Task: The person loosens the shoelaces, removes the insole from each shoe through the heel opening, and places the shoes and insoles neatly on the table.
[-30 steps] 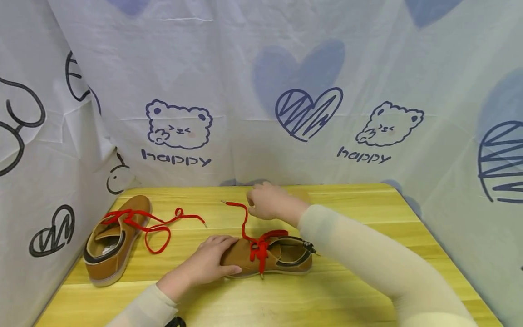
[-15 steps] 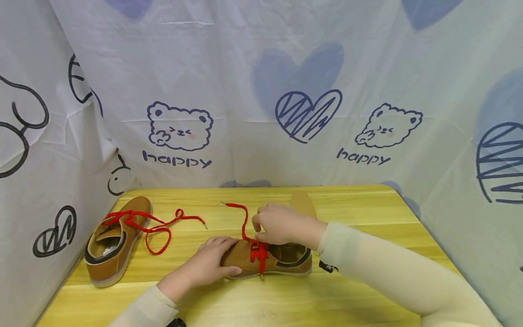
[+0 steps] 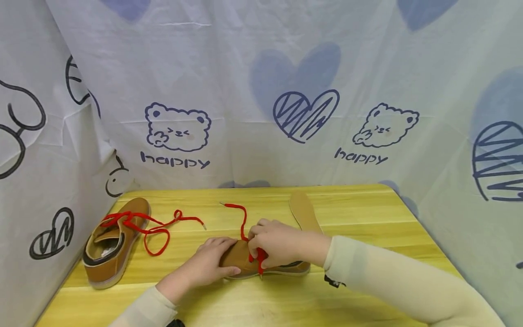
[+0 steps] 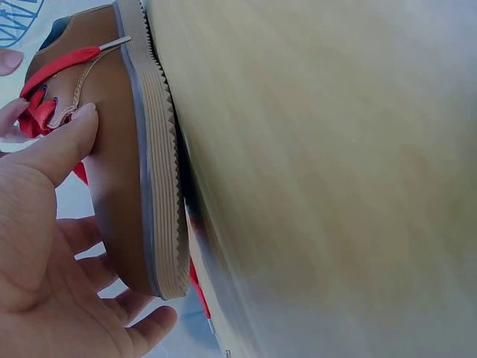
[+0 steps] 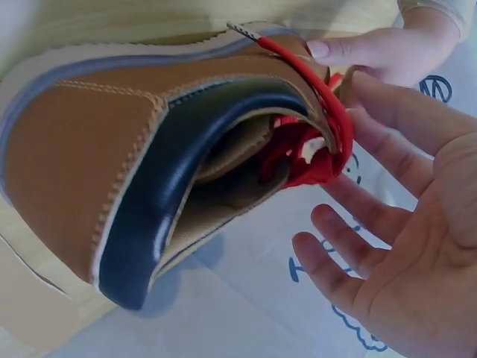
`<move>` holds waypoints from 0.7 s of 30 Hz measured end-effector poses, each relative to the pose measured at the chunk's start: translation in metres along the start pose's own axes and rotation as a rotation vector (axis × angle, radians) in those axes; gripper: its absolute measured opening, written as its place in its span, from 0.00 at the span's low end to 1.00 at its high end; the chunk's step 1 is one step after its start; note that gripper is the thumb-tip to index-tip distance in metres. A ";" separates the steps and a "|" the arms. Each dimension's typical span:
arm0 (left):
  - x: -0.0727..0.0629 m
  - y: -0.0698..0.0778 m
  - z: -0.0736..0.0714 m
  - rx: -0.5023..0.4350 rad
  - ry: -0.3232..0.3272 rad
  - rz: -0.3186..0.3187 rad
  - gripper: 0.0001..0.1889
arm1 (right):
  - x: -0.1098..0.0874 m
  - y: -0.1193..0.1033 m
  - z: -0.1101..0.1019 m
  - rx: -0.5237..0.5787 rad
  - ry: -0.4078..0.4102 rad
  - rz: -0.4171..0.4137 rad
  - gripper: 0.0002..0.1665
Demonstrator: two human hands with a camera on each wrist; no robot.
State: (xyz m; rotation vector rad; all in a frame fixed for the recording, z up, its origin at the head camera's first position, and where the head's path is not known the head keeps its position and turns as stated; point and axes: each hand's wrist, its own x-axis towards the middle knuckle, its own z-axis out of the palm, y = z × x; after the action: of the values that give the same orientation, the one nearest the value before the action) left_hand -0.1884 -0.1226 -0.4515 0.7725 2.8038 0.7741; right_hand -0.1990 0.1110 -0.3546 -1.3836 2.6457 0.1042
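A brown low shoe with a dark collar lies sideways on the table, toe to the left. My left hand grips its toe, the thumb on the near side and the other fingers around the far side. Over the shoe's lacing, my right hand pinches the red shoelace with thumb and index finger, the remaining fingers loosely bent. Much of the lacing and opening is hidden under this hand in the head view. One lace end trails toward the back; another, metal-tipped, hangs down the near side.
A matching brown shoe stands at the left, its red lace looped out over the wooden table. Behind my right hand lies a tan insole. White printed cloth hangs around the table's back and sides.
My right hand has come down and toward me from behind the shoe onto its lacing, uncovering the insole. The left hand has stayed on the toe.
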 end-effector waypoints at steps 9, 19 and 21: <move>-0.001 -0.003 0.002 0.002 0.009 0.005 0.41 | 0.003 0.002 0.002 -0.067 0.080 -0.037 0.13; 0.000 -0.001 -0.001 0.004 0.010 -0.003 0.41 | 0.020 0.033 -0.041 0.090 0.125 0.080 0.09; 0.000 0.000 -0.002 0.004 0.009 -0.008 0.41 | 0.028 0.048 -0.054 0.115 0.205 0.129 0.07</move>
State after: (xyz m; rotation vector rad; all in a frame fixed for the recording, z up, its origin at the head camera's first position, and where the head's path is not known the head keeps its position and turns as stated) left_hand -0.1890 -0.1237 -0.4495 0.7595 2.8158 0.7724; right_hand -0.2594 0.1090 -0.3069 -1.2487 2.8544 -0.1829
